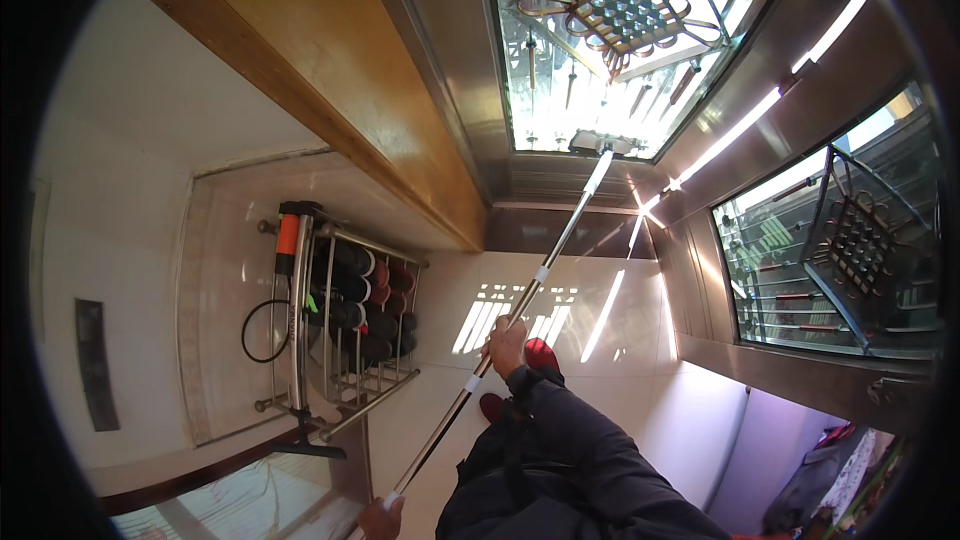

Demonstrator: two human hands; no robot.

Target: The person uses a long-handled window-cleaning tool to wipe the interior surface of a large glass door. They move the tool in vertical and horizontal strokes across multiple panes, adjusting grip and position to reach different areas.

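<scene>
A long metal telescopic pole (pixel 557 244) runs diagonally up from the lower left. At its top, a flat cleaning head (pixel 592 142) lies against the lower edge of a glass door pane (pixel 551 101). My right hand (pixel 507 346), in a dark sleeve, is closed around the middle of the pole. Near the bottom edge of the view, my left hand (pixel 381 518) grips the lower part of the pole and is partly cut off. Behind the pane is metal grillework with a woven, looped ornament (pixel 630 11).
A metal shoe rack (pixel 375 397) with several shoes stands at the left. A squeegee (pixel 307 451) hangs down beside it. A second door panel (pixel 795 315) with glass angles away on the right. Sunlit tiles (pixel 600 390) and my red shoes (pixel 541 354) are below.
</scene>
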